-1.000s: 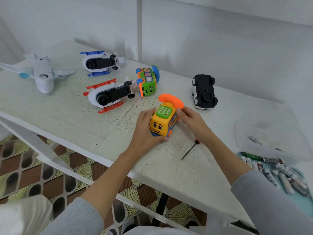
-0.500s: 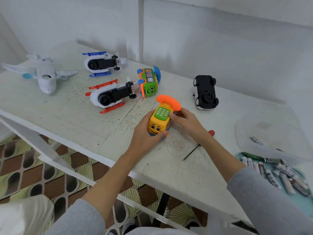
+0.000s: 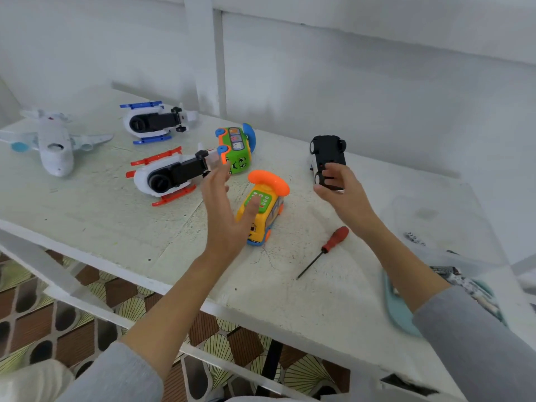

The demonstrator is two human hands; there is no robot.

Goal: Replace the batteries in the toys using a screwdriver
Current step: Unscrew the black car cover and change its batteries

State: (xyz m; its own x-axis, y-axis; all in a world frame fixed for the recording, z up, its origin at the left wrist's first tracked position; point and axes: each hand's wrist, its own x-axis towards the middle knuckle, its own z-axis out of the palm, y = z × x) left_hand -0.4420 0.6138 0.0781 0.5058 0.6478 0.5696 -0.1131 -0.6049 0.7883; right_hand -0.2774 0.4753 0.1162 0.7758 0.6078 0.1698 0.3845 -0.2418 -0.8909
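A: Your right hand (image 3: 338, 188) has its fingers curled over the near end of the black toy car (image 3: 327, 158), which lies belly-up at about one o'clock on the table (image 3: 87, 216). Your left hand (image 3: 224, 211) hangs spread and holding nothing, in front of the yellow phone toy (image 3: 265, 211).

B: So what's the move?

A: My read is you're picking the car as the next toy to open. Grip it by the sides, not the wheels, since those will likely roll under your fingers. Bring it toward six o'clock and keep the underside facing up so the battery cover stays reachable. Then let your free hand steady it.

B: And the screwdriver (image 3: 324, 250)?

A: At four o'clock from the phone toy, lying flat, red ribbed handle away from you, thin dark shaft pointing at you.

B: The rest?

A: All hard moulded plastic: two white helicopters, one with red skids (image 3: 171, 177) and one with blue skids (image 3: 153, 121), at ten and eleven o'clock, a green phone toy (image 3: 237, 149) at twelve, a white plane (image 3: 55, 143) far left. Batteries (image 3: 464, 281) sit at three o'clock, blurred.
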